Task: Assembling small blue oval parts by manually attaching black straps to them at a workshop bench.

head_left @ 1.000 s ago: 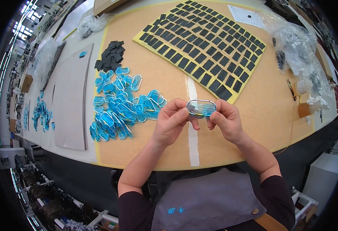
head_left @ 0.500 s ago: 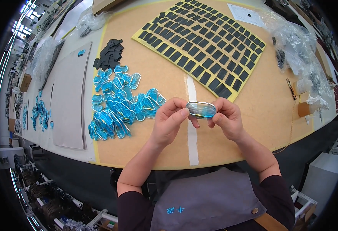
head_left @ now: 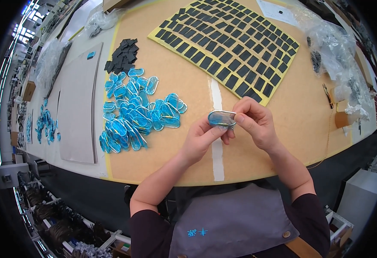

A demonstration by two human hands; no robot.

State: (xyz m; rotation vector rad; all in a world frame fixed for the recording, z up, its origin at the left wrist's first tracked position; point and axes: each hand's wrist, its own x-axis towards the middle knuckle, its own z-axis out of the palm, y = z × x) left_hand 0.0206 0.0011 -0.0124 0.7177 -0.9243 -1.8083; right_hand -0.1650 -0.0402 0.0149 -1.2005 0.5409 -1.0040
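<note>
Between my two hands, above the table, is an oval silver-rimmed piece with blue film (head_left: 222, 117). My left hand (head_left: 202, 138) pinches it from the left and below, thumb along its lower edge. My right hand (head_left: 258, 122) is closed at its right end, with the thumb and forefinger on the rim. The film looks bluer toward the left and bottom, and paler at the right. Fingers hide part of the underside. To the left lies a heap of similar blue oval pieces (head_left: 132, 115).
A pile of black rectangles (head_left: 124, 55) lies beyond the heap. At the back, a yellow-edged board (head_left: 184, 53) carries rows of black rectangles. Grey sheets (head_left: 79, 112) lie at left. Clear plastic bags (head_left: 332, 47), a pair of pliers (head_left: 327, 95) and a tape roll (head_left: 342, 120) are at right.
My left hand has shifted lower and to the right beneath the oval piece. My right thumb has moved up onto its right end. The piece has turned slightly, and its right part looks less blue.
</note>
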